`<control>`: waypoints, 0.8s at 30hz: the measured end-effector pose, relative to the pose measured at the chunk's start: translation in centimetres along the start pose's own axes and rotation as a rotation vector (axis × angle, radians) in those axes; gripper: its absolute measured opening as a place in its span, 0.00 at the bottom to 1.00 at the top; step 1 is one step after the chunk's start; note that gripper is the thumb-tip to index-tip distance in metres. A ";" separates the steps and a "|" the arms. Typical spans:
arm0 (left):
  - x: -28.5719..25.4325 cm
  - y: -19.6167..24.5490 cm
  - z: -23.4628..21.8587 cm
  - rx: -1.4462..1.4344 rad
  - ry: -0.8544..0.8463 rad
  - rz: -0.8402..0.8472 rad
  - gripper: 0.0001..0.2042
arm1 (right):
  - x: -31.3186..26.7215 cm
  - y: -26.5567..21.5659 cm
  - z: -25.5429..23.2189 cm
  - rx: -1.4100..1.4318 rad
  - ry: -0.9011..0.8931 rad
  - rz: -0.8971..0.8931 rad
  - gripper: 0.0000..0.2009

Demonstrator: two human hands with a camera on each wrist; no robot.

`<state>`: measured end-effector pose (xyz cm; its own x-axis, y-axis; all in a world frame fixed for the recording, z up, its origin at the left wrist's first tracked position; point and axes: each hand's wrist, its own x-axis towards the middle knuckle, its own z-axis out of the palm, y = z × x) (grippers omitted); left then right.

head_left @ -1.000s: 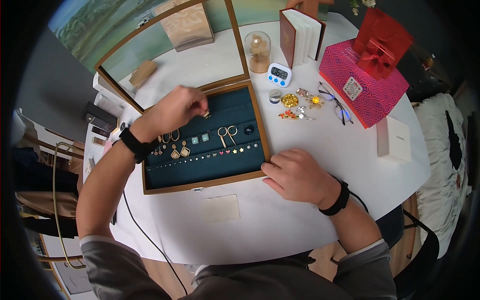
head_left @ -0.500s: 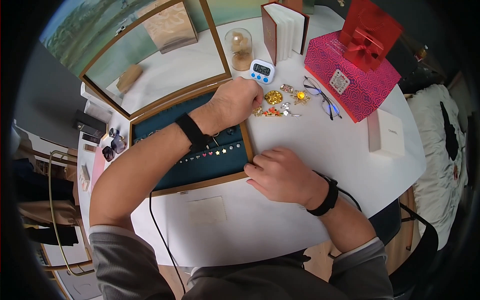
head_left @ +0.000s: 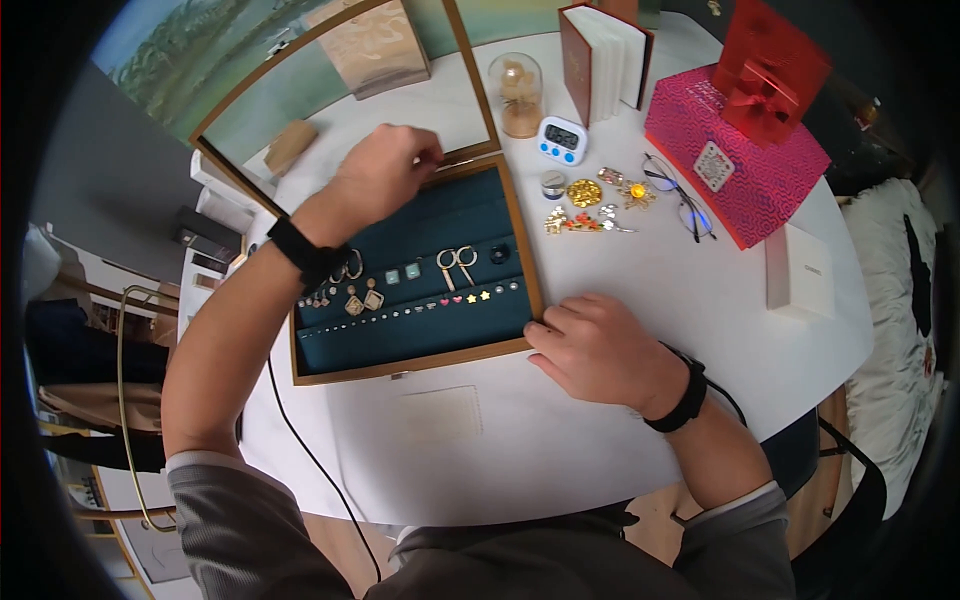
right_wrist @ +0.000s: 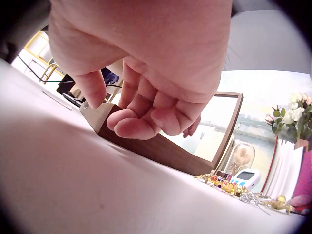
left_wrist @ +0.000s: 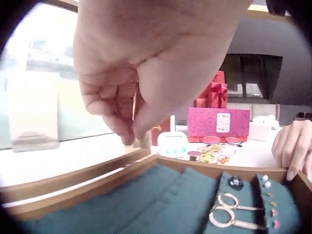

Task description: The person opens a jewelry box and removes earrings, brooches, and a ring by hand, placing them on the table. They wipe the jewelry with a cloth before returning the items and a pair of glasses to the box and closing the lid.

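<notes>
Presently, the left hand (head_left: 385,175) hangs over the back part of the jewellery box (head_left: 460,357), its fingers curled inward with the thumb close to their tips, and I see nothing held between them. The right hand (head_left: 605,350) lies at the front right corner of this box and touches the wooden rim, its fingers bent, though I cannot tell whether it truly grips the wood. On the tabletop (head_left: 560,450) the box stands with its glass lid (head_left: 420,105) raised, several earrings (head_left: 413,271) sit inside, and a round golden ornament (head_left: 584,193) lies just beside, near the timer (head_left: 562,141).
</notes>
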<state>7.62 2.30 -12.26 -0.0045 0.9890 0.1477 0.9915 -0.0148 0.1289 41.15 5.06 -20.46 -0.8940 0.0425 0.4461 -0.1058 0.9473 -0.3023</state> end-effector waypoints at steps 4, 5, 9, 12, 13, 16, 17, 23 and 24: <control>-4.9 -4.5 -2.1 0.022 -0.165 -0.034 0.06 | 0.0 -0.1 -0.2 -0.012 -0.029 0.014 0.08; -6.1 -5.0 -2.4 0.022 -0.227 -0.048 0.06 | 0.0 -0.1 -0.3 -0.016 -0.035 0.019 0.09; -10.6 -7.3 -2.4 0.019 -0.348 -0.131 0.11 | 0.1 -0.2 -0.4 -0.029 -0.045 0.003 0.09; -11.9 -6.8 -2.5 0.015 -0.346 -0.157 0.10 | 0.1 -0.2 -0.3 -0.020 -0.060 0.014 0.10; -12.2 -6.6 -2.6 0.019 -0.322 -0.137 0.09 | 0.2 -0.2 -0.3 -0.019 -0.049 0.012 0.10; -12.7 -6.5 -2.2 0.047 -0.335 -0.115 0.08 | 0.2 -0.2 -0.4 -0.020 -0.041 0.012 0.11; -12.9 -6.5 -2.0 0.060 -0.348 -0.092 0.08 | 0.2 -0.2 -0.4 -0.023 -0.042 0.014 0.11; -13.6 -6.5 -1.9 0.220 -0.301 0.278 0.08 | 0.1 -0.2 -0.3 -0.022 -0.021 0.011 0.10; -13.7 -6.4 -2.0 0.218 -0.303 0.279 0.08 | 0.1 -0.1 -0.4 -0.021 -0.022 0.014 0.10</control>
<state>1.09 -11.45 -13.19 0.2726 0.9504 -0.1497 0.9536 -0.2875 -0.0894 41.27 5.06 -20.04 -0.9047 0.0491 0.4233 -0.0842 0.9532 -0.2905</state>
